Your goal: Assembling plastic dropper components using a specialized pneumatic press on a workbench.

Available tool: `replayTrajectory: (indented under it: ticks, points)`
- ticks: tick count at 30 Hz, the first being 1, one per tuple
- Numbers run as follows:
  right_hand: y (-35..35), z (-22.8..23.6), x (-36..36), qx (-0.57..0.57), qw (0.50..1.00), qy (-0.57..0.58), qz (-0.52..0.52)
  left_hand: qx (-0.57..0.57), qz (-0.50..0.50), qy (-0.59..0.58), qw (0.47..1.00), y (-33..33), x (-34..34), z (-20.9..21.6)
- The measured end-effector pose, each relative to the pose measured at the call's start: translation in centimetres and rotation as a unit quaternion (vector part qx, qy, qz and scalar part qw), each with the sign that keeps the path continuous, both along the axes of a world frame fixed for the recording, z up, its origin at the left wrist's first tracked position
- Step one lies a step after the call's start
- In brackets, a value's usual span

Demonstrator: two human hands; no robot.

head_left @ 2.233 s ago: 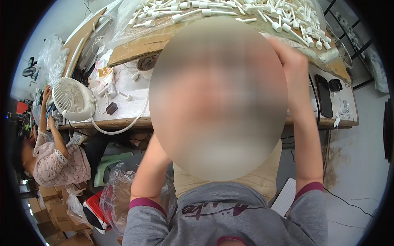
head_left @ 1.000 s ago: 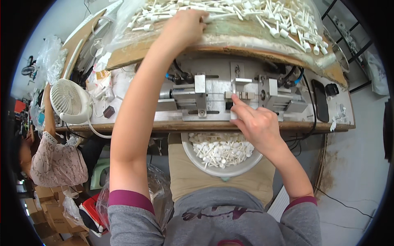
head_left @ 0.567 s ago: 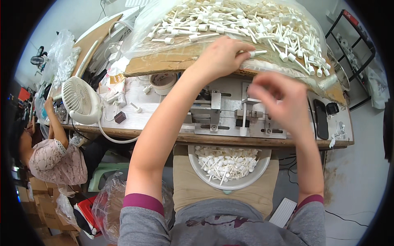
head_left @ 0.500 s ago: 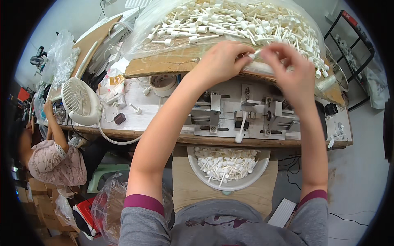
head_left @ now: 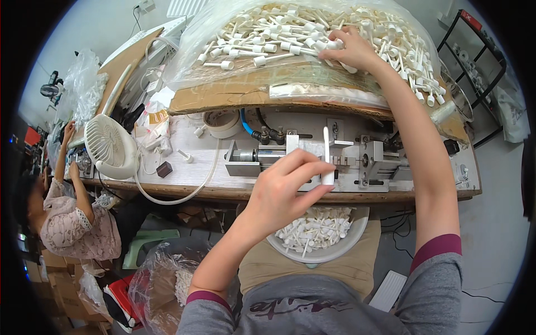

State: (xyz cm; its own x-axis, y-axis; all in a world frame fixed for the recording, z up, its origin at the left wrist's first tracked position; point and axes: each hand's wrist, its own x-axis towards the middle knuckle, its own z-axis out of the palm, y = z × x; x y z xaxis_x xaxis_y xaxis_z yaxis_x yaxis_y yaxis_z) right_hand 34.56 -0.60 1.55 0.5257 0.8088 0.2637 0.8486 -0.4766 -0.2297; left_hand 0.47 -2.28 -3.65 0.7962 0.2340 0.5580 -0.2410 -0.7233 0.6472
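Note:
White plastic sticks with cylindrical caps lie heaped in a big pile (head_left: 268,39) at the back of the bench. Over the right part of that pile is my right hand (head_left: 357,51), thumb and fingers apart among the pieces. Thumb and forefinger of my left hand (head_left: 285,192) pinch the cap end of a single capped stick (head_left: 326,151), whose thin end points away from me. That stick is above the metal clamping fixture (head_left: 371,162) on the bench. A bowl (head_left: 362,226) of similar white pieces rests on my lap, partly covered by my left hand.
Cardboard (head_left: 223,99) and clear plastic sheet lie beneath the pile. At the left stand a white fan (head_left: 111,142) and a tape roll (head_left: 222,124). A black rack (head_left: 474,67) is at the far right. Another person (head_left: 78,218) works at the left.
My hands have parted: the left came down toward me and took the capped stick from the fixture. My right hand moved up and away onto the pile.

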Motion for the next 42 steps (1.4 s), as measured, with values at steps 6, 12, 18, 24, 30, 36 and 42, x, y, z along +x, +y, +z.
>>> replayTrajectory:
  ticks: [6,12,18,24,30,36,42]
  points:
    - [-3.6,0.2,-0.7,0.029,0.986,0.007,0.163,0.077,0.040,-0.008,0.996,-2.1,0.3,-2.8]
    - [-7.2,1.5,-3.2,0.111,0.959,-0.083,0.246,0.174,0.061,0.027,0.983,-3.4,1.3,-5.7]
    - [-9.2,1.5,-4.0,0.026,0.980,-0.047,0.192,0.215,0.067,0.075,0.972,-3.3,2.2,-5.2]
    - [-10.6,1.9,-3.5,0.110,0.981,-0.090,0.130,0.226,0.080,0.115,0.964,-3.4,2.4,-4.7]
    - [-11.9,1.8,-5.0,0.041,0.999,-0.012,0.007,0.209,0.064,0.142,0.965,-3.1,2.2,-4.1]
    - [-10.5,0.1,-5.1,0.042,0.994,-0.103,-0.009,0.171,0.078,-0.010,0.982,-1.3,5.4,1.8]
    - [-10.6,-0.4,-5.5,0.116,0.992,-0.050,0.010,0.239,0.160,-0.065,0.956,5.0,13.3,4.1]
